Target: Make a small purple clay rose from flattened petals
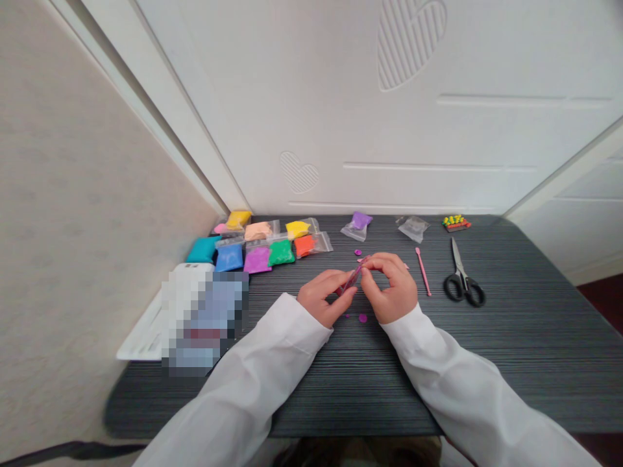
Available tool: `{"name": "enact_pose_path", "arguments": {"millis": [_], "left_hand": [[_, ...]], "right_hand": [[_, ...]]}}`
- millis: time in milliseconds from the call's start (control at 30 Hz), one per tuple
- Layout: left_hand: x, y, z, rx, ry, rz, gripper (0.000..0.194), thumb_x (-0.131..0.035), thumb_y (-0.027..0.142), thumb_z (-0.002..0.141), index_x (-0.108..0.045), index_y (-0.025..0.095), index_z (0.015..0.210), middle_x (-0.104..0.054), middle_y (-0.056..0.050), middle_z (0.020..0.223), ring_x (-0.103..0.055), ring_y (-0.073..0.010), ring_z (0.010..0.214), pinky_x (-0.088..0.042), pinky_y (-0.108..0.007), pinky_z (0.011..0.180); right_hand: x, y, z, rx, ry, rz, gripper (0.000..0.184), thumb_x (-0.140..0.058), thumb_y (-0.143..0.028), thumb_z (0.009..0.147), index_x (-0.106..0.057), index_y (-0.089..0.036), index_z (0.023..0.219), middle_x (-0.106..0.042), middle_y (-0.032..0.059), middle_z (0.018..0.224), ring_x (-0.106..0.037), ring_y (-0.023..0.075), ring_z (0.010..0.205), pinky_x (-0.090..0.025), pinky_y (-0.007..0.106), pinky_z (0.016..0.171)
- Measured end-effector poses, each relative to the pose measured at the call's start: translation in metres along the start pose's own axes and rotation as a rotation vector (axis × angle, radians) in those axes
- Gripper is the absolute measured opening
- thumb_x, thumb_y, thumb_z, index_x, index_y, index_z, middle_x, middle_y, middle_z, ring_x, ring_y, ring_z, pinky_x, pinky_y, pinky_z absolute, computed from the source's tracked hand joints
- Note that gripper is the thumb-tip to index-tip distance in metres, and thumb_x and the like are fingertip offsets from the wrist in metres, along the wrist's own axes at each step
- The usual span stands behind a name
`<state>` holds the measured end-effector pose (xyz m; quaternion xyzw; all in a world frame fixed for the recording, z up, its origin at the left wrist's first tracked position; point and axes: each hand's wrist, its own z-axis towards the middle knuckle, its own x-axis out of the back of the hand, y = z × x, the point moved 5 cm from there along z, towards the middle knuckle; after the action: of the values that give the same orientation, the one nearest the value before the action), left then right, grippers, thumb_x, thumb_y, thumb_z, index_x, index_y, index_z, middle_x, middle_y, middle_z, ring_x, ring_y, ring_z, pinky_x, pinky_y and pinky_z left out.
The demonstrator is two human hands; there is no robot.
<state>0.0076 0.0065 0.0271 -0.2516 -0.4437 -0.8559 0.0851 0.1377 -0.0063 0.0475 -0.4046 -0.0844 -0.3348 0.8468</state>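
Between my two hands is a small clear plastic bag (pixel 351 279) with something pinkish purple in it, tilted up above the table. The fingers of my left hand (pixel 324 298) are closed on its lower side. My right hand (pixel 393 288) pinches its upper edge with thumb and forefinger. Just below the hands lies a small flat purple clay piece (pixel 363 318). Another purple bit (pixel 358 252) sits beyond them. A pink piece partly shows behind my right hand, mostly hidden by the fingers.
Several bags of coloured clay, such as the green bag (pixel 281 252), lie at the back left. A purple bag (pixel 360 222) and a clear bag (pixel 413 227) lie behind. Rightward are a pink modelling tool (pixel 423 271), scissors (pixel 462 279) and a yellow-red clay model (pixel 456 224).
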Motion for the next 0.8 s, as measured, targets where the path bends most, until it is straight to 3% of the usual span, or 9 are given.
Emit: {"name": "enact_pose_path", "arguments": {"millis": [800], "left_hand": [[-0.0018, 0.0026, -0.0001, -0.017, -0.049, -0.013, 0.026, -0.050, 0.022, 0.075, -0.057, 0.017, 0.100, -0.061, -0.004, 0.091, -0.055, -0.0093, 0.071, -0.047, -0.023, 0.066]], "right_hand": [[0.0000, -0.0020, 0.0003, 0.014, 0.002, -0.041, 0.006, -0.052, -0.013, 0.067, -0.054, -0.019, 0.068, -0.057, 0.0035, 0.076, -0.053, 0.0147, 0.078, -0.042, 0.031, 0.075]]}}
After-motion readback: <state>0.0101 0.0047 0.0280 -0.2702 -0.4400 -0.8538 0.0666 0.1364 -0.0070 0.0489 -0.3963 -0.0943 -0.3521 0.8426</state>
